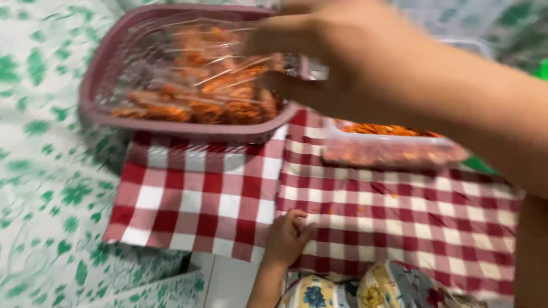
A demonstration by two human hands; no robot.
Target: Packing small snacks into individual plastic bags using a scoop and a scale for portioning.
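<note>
My right hand (pixel 325 51) reaches in from the right over a pink plastic basket (pixel 171 128). Its fingers are closed on the end of a clear plastic packet (pixel 228 74) of orange-red fried snacks, held just above the basket. More such packets (pixel 171 108) lie inside the basket. The view is motion-blurred. My left hand is not in view.
The basket stands partly on a red-and-white checked cloth (pixel 200 194), over a white sheet with a green flower print (pixel 51 171). A clear tub of orange snacks (pixel 388 151) sits to the right. Another person's small hand (pixel 288 234) rests on the cloth, beside flowery clothing (pixel 365 291).
</note>
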